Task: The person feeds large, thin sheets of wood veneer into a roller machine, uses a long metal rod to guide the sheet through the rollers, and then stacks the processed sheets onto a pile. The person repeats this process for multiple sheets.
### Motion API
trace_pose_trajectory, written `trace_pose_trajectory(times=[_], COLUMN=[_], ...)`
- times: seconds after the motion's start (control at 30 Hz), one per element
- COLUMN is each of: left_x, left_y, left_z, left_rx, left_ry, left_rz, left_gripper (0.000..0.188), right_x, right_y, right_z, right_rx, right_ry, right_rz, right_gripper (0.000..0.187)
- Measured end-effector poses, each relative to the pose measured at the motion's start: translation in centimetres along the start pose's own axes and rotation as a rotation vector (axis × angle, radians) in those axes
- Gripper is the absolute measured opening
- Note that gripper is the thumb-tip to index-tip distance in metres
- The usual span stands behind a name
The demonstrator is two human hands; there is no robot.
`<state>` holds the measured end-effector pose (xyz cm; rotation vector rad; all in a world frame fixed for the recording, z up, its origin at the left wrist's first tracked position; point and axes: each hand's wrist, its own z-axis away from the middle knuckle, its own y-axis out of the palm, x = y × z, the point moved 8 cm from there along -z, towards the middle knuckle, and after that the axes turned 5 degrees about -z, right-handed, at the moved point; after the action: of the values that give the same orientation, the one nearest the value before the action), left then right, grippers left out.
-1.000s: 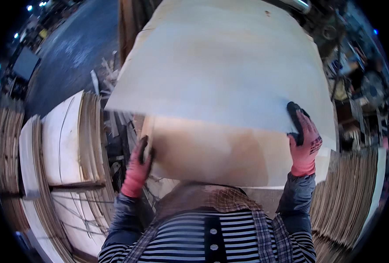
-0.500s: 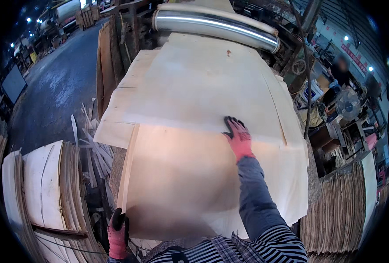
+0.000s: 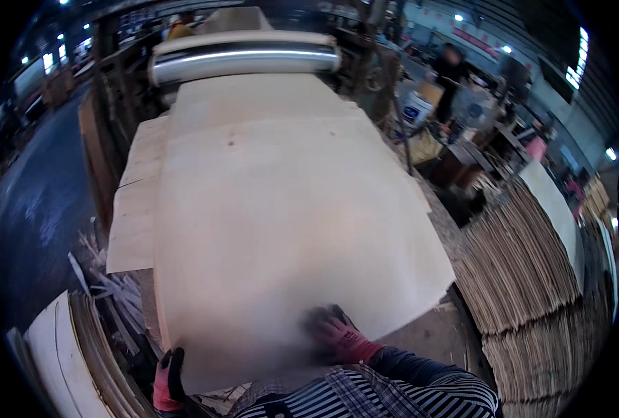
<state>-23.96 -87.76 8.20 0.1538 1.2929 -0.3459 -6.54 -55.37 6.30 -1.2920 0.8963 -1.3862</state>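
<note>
Veneer sheet (image 3: 281,209), one big one on top, is what's in front of the person here, lying on a brown table (image 3: 450,233). It covers most of the top, from the near edge up toward the far end, and its right corner sits close to the table's right edge. At least two more sheets (image 3: 132,233) poke out under it past the left edge, can't count the rest of the pile.

Looks-wise it's pale cream wood, smooth, kinda flat, with two little dark knots up near the far end. There's a faint line running across it up there too; seam or sheet edge, I honestly can't tell.

Two hands, both in pink gloves with black fingertips. Right hand (image 3: 337,334) is laid on the sheet near the table's near edge, fingers stretched out but pretty blurry. Left hand (image 3: 169,382) is at the sheet's near left corner; can't tell if it's pinching the edge or just touching.

Past the far edge there's one shiny metal roller (image 3: 247,63). Off the right edge I count at least two stacks of thin sheets (image 3: 515,261), and a messy heap of wood strips (image 3: 118,299) by the left edge.
</note>
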Motion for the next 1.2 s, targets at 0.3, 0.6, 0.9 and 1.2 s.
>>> trace_pose_trajectory(times=[0.3,0.6,0.9,1.2], left_x=[-9.3,-6.0,1.3,-3.1], left_y=[-1.2,-3.7,-1.3,4.7], left_z=[2.7,1.3,-3.2,1.2], left_rx=[0.015,-0.084,-0.105,-0.287], left_ry=[0.368,0.287,-0.067,0.32], left_rz=[0.284,0.699,0.497,-0.958], left_gripper=[0.036,0.043,0.043,0.052], right_x=[2.8,5.9,-2.1,-12.8], right_y=[-8.9,-17.1,-18.1,-15.7], right_z=[6.6,5.5,-7.8,-24.9], right_rx=[-0.446,-0.438,-0.547,-0.69], right_ry=[0.107,-0.01,-0.087,0.007], right_rz=[-0.031,0.04,0.098,0.062], right_gripper=[0.052,0.048,0.049,0.054])
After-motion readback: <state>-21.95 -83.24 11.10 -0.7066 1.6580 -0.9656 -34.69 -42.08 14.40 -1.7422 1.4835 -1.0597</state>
